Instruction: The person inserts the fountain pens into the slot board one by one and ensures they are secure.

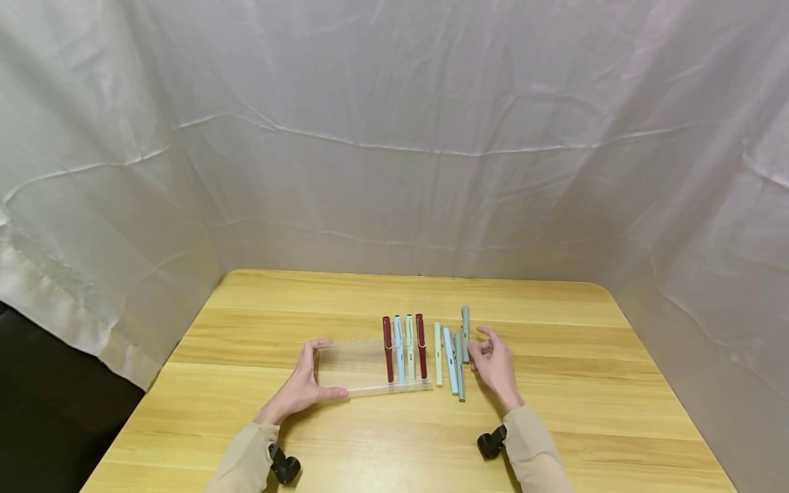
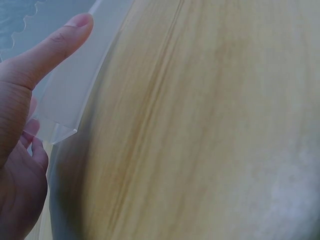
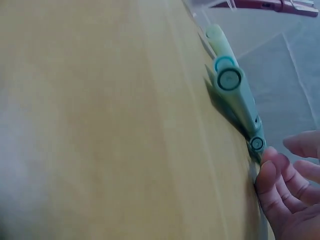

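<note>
My left hand (image 1: pixel 302 387) grips the left end of a clear plastic tray (image 1: pixel 390 390), with the thumb along its near side and the fingers at the far side. In the tray's right part lie a dark red pen (image 1: pixel 388 349), a light blue pen (image 1: pixel 398 349), a pale green pen (image 1: pixel 410 348) and another dark red pen (image 1: pixel 421 346). At the right, my right hand (image 1: pixel 495 366) pinches the lower part of a grey-green pen (image 1: pixel 465 329) on the table. Its fingertips (image 3: pixel 267 172) partly hide that pen in the right wrist view.
Between tray and right hand lie a pale green pen (image 1: pixel 438 355), a light blue pen (image 1: pixel 451 361) and a second grey-green pen (image 1: pixel 459 376), close together. The wooden table (image 1: pixel 394 445) is bordered by a pale cloth curtain (image 1: pixel 394 205) behind and at the sides.
</note>
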`<control>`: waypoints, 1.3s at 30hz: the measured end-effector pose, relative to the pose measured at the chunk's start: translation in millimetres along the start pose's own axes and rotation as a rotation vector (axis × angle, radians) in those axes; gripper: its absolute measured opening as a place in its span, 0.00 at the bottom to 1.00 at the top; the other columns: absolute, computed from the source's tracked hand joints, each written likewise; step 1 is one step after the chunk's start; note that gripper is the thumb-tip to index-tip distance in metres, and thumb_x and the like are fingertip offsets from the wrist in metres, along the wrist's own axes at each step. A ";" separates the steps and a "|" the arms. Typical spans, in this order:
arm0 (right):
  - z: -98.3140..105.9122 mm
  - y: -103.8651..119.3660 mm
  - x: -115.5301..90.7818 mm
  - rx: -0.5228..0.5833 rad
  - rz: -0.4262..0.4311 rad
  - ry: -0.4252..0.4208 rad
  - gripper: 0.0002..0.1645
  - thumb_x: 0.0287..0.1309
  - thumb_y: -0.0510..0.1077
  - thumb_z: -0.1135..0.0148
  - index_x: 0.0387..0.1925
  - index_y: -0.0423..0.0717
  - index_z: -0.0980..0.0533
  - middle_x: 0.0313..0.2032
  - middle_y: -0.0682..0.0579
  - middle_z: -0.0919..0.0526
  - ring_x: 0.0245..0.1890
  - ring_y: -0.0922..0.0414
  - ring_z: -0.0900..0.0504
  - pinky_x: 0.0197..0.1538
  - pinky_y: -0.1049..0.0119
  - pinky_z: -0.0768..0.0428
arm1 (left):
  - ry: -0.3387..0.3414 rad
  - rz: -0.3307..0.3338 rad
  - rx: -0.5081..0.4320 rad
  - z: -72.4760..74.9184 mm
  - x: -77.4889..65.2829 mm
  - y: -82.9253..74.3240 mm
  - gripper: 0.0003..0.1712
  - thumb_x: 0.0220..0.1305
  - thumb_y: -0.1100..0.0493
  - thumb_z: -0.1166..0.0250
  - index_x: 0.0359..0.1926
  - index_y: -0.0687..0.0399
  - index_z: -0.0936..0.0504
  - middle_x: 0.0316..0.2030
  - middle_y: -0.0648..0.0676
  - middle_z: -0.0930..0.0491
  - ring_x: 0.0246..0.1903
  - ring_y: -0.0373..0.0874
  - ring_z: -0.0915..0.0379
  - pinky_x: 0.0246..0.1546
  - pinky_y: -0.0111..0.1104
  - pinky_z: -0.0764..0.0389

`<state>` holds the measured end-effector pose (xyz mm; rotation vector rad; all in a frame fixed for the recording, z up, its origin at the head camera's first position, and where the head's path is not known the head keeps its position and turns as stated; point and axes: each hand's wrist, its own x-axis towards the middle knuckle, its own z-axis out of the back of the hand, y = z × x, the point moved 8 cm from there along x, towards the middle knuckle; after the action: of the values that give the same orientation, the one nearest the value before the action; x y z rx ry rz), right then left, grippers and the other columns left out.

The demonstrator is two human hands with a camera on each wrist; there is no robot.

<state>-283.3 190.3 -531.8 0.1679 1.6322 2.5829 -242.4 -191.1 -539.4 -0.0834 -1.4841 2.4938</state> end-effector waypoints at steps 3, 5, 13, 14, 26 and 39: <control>0.1 -3.0 2.1 -0.024 -0.007 0.010 0.31 0.67 0.39 0.38 0.68 0.36 0.34 0.36 0.37 0.16 0.20 0.59 0.20 0.23 0.71 0.17 | -0.001 0.008 0.001 0.5 -0.3 -0.3 0.60 0.41 0.51 0.16 0.68 0.58 0.45 0.70 0.65 0.44 0.76 0.67 0.54 0.77 0.63 0.54; -0.1 -4.9 3.2 -0.033 -0.016 0.015 0.31 0.67 0.41 0.38 0.68 0.36 0.34 0.35 0.38 0.16 0.20 0.59 0.20 0.22 0.71 0.18 | -0.002 0.012 0.003 0.6 -0.3 -0.3 0.60 0.41 0.50 0.16 0.68 0.58 0.45 0.70 0.65 0.45 0.76 0.67 0.55 0.77 0.63 0.54; -1.0 -8.6 5.9 -0.060 -0.041 0.030 0.33 0.66 0.42 0.35 0.68 0.37 0.34 0.33 0.39 0.14 0.19 0.61 0.20 0.24 0.71 0.18 | 0.004 0.016 -0.003 -1.0 0.3 2.1 0.60 0.42 0.52 0.16 0.68 0.58 0.45 0.71 0.66 0.45 0.76 0.68 0.56 0.77 0.63 0.55; -0.8 -8.2 6.2 -0.064 -0.037 0.027 0.33 0.65 0.42 0.35 0.67 0.37 0.33 0.32 0.39 0.14 0.19 0.61 0.20 0.24 0.71 0.18 | 0.003 0.015 -0.004 -1.0 0.3 2.1 0.60 0.41 0.52 0.16 0.68 0.59 0.45 0.71 0.66 0.45 0.76 0.68 0.56 0.77 0.63 0.55; 2.2 -8.2 -4.4 0.027 -0.052 0.061 0.35 0.61 0.33 0.34 0.68 0.35 0.35 0.31 0.38 0.16 0.18 0.58 0.19 0.24 0.68 0.14 | 0.004 0.015 -0.002 -0.3 0.1 0.7 0.60 0.41 0.50 0.16 0.68 0.58 0.45 0.70 0.65 0.45 0.76 0.66 0.55 0.77 0.63 0.54; 16.5 -13.1 -25.7 0.023 -0.052 0.115 0.35 0.60 0.32 0.34 0.68 0.35 0.34 0.29 0.39 0.15 0.16 0.58 0.18 0.25 0.68 0.14 | 0.005 0.003 -0.003 -0.7 0.7 1.4 0.60 0.42 0.51 0.16 0.68 0.58 0.45 0.70 0.65 0.45 0.76 0.68 0.55 0.77 0.63 0.54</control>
<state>-255.4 207.3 -537.8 -0.0218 1.6798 2.5796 -243.2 -191.0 -540.8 -0.0930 -1.4871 2.4920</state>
